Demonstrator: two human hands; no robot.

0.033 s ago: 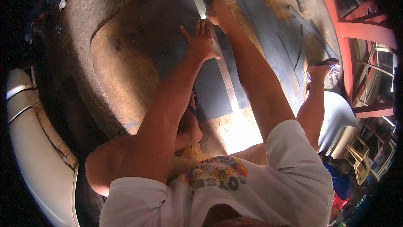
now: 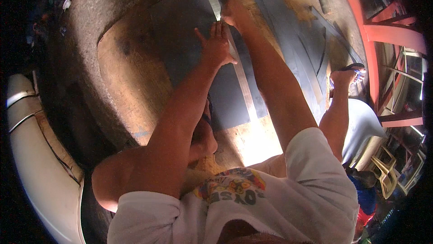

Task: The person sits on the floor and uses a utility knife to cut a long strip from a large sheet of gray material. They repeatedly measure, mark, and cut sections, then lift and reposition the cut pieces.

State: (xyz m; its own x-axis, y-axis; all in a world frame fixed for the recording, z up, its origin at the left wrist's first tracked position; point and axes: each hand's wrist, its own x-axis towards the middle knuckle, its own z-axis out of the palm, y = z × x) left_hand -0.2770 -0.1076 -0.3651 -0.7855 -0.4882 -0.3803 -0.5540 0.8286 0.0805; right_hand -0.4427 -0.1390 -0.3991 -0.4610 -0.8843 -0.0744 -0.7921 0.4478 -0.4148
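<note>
A long metal straightedge [image 2: 242,81] lies lengthwise across a dark grey sheet [image 2: 180,27]. My left hand [image 2: 215,49] rests on the sheet with its fingers stretched out and spread. Its fingertips and thumb touch the straightedge's left side. Just beyond it, my right hand [image 2: 232,13] is closed at the straightedge's right edge. Whatever it grips is hidden by the fingers and the dim light. Beneath the sheet is a worn brown wooden board [image 2: 131,72].
Several dark cut strips [image 2: 297,54] lie to the right of my right forearm. My sandalled foot [image 2: 345,76] stands beyond them. A red metal frame [image 2: 370,54] rises at the far right, above a pale plastic chair [image 2: 385,169]. A white curved panel [image 2: 40,162] lies at the left.
</note>
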